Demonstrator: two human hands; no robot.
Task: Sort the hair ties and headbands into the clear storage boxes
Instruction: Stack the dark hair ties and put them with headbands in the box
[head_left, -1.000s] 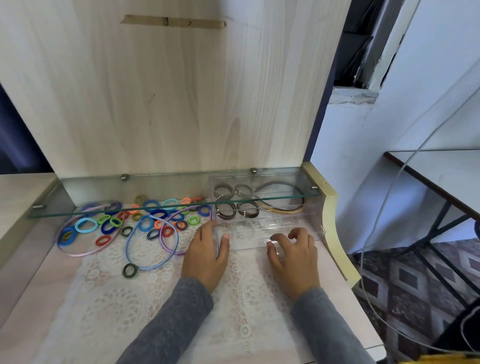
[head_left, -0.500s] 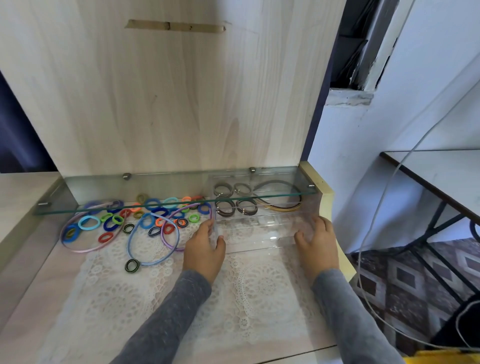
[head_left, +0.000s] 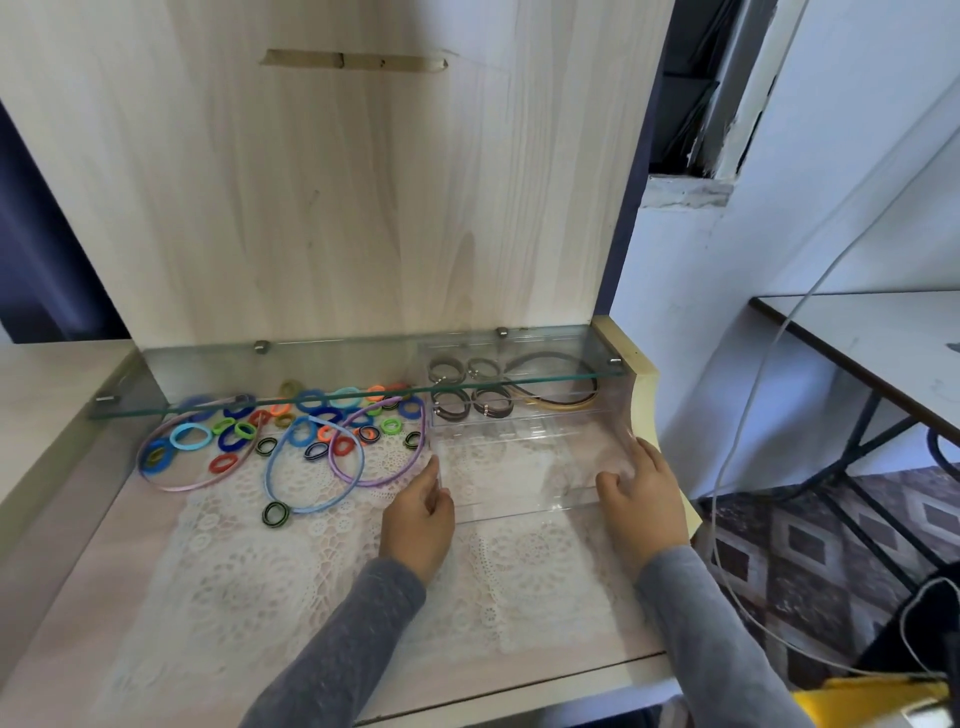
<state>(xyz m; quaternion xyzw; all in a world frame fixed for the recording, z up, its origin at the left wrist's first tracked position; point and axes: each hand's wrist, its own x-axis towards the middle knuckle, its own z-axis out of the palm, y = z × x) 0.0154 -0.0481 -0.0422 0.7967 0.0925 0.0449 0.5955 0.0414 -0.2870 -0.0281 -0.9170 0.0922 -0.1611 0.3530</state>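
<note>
Fingers (head_left: 434, 474) and thumb of your left hand (head_left: 418, 514) pinch the left wall of the front clear box (head_left: 519, 467) at its near corner. Your right hand (head_left: 644, 493) curls round the box's right end, though how firmly is hard to judge through the clear plastic. The box lies on the lace cloth (head_left: 291, 571). Just behind it, a second clear box (head_left: 545, 420) sits under the glass shelf (head_left: 311, 358) and holds brown hair ties (head_left: 451, 408) and headbands (head_left: 561, 402). To your left lie coloured hair ties (head_left: 311, 402) and three loose headbands (head_left: 311, 506).
</note>
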